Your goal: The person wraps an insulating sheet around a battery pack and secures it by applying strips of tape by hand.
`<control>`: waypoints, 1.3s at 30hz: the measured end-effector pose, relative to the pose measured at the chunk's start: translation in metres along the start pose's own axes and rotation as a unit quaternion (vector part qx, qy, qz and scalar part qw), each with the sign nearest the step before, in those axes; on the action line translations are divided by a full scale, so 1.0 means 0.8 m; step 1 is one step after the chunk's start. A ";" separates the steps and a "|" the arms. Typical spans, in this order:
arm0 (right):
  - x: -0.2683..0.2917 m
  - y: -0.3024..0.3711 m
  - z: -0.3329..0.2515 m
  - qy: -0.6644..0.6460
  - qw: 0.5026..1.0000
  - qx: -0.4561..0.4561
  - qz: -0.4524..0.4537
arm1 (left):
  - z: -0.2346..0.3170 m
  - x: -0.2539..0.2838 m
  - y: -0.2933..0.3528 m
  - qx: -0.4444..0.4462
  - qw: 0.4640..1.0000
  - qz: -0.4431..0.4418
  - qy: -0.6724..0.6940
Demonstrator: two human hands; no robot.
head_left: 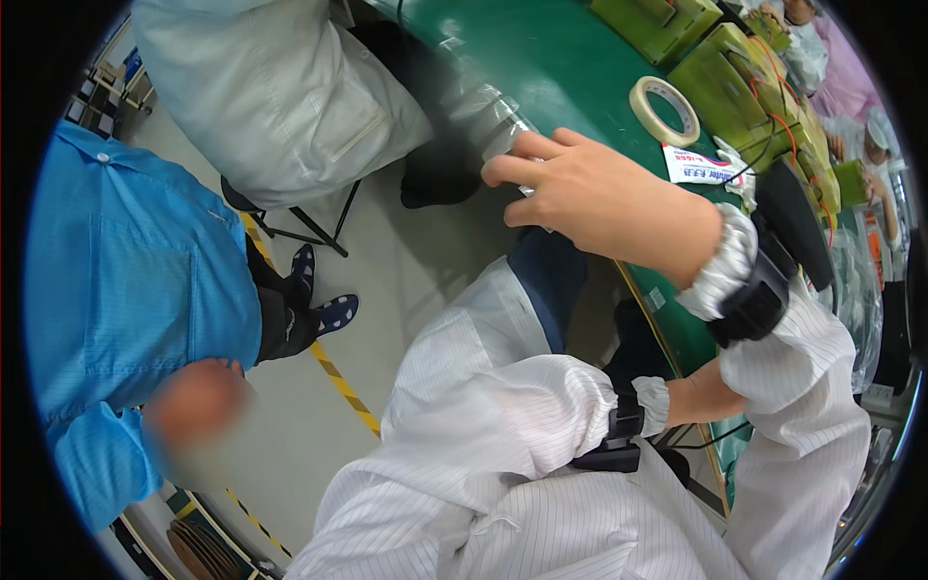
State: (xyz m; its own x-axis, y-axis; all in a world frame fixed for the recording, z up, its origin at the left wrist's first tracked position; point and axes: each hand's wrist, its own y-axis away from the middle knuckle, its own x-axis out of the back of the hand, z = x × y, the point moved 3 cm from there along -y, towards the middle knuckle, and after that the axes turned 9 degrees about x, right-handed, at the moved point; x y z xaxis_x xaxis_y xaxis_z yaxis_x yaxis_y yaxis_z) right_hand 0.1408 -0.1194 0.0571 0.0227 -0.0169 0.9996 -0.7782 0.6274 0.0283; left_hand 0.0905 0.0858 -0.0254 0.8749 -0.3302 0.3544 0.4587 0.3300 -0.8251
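- We are holding a glossy, translucent, film-like piece (502,142) in our right hand (575,188), fingers bunching narrowly, near the smooth green surface's (570,72) edge.
- Our left hand is hiding behind a striped sleeve (797,377); we cannot tell its fingers' state.
- A round cream tape roll (643,107) is lying nearby.

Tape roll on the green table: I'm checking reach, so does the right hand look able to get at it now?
Probably yes: the tape roll lies near the right hand on the green table, and nothing visible stands between them. Whether that hand holds something is unclear.
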 end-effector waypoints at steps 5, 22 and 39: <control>-0.031 -0.026 0.002 0.092 0.992 0.050 -0.074 | -0.007 0.007 0.004 0.008 1.000 0.012 -0.001; 0.039 0.102 -0.042 0.074 0.990 0.111 0.052 | 0.013 -0.006 -0.014 -0.027 0.997 -0.013 0.067; 0.087 0.449 -0.268 -0.079 0.792 -0.478 0.372 | 0.013 0.004 -0.040 0.008 0.992 -0.125 -0.033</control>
State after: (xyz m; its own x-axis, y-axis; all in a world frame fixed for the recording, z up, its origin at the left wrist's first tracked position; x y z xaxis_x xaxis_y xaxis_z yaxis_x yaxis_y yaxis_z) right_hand -0.0025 0.2721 0.1370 -0.3556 0.5848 0.7291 0.2938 0.8104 -0.5068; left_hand 0.0804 0.0830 0.0069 0.7417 -0.3445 0.5755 0.6644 0.2602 -0.7006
